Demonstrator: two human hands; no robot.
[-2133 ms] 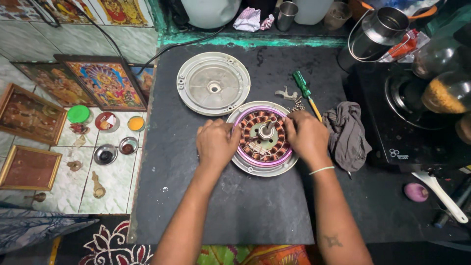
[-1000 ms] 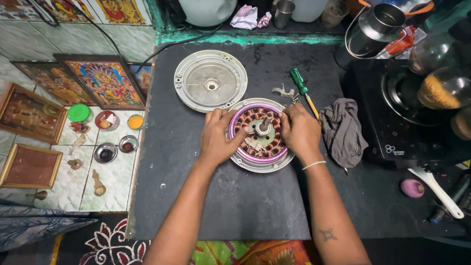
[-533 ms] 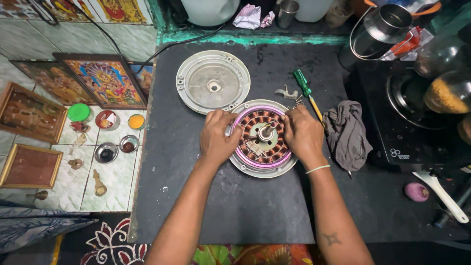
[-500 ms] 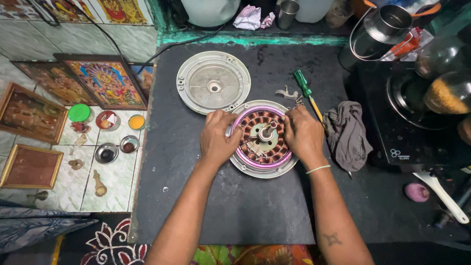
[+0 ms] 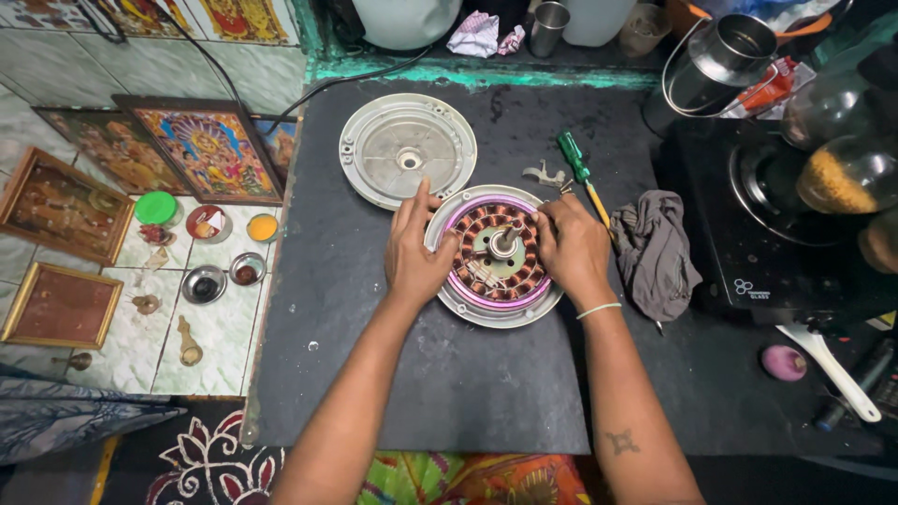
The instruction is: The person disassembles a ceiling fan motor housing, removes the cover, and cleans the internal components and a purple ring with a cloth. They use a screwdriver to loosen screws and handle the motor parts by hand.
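— Both hands have shifted a little on the round fan motor with copper windings and a purple ring (image 5: 496, 254) since half a second ago: the left hand (image 5: 416, 252) has slid outward, so its index finger now stretches up over the rim toward the round grey metal cover plate (image 5: 407, 161), while the right hand (image 5: 572, 248) has stayed on the opposite edge.

— Are the fingers closed on it?

— Loosely. The left hand's fingers are spread and pressed on the motor's left rim; the right hand's are curled, grasping its right rim just beside the windings. The motor itself sits where it was, on the dark slate slab (image 5: 449, 374), touching the cover plate's lower edge.

— So what does that amount to?

— Judging by the small shift, the person is turning or seating the motor rather than lifting it. Right of the motor lie the green-handled screwdriver (image 5: 578, 168) and a crumpled grey rag (image 5: 657, 251), both untouched.
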